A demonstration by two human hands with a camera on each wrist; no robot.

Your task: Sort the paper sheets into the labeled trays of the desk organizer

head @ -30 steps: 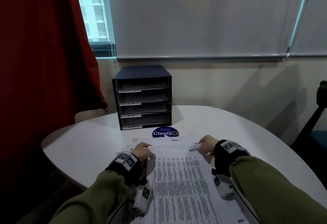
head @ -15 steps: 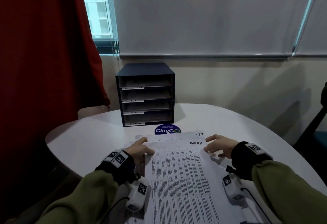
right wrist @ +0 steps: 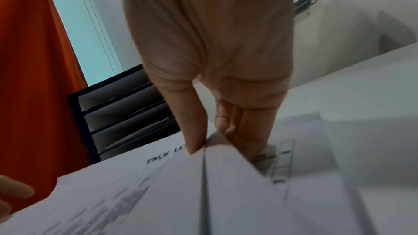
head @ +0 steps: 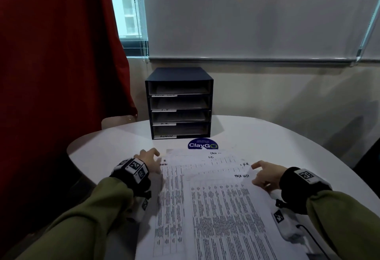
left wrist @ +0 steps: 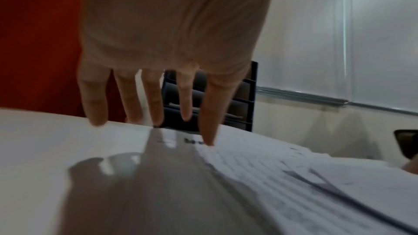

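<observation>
Far left of the organizer (head: 179,103), a red curtain (head: 57,64) hanging beside the window. Left and nearer than the organizer, left hand (head: 149,160) at the left edge of the paper sheets (head: 207,198), fingers (left wrist: 210,113) straight and spread, one fingertip touching the top of a sheet, the others just off the white worktop (head: 107,153). At the back of the worktop, the organizer itself: dark, four stacked trays, each with a white label strip on its front lip, the lowest reading ADMIN, the one above H.R; pale paper lying inside the trays. Directly in front of the organizer, a round blue ClayGo sticker (head: 203,144), its near edge covered by the sheets. Nearer than the sticker, the sheets fanned in an overlapping pile flat on the worktop, printed with dense text, the uppermost marked TASK LIST by hand at its far right corner. Right of and nearer than the organizer, right hand (head: 265,175) at the pile's right edge, thumb and curled fingers (right wrist: 194,128) pinching the corner of the uppermost sheet, that corner raised off the pile.
</observation>
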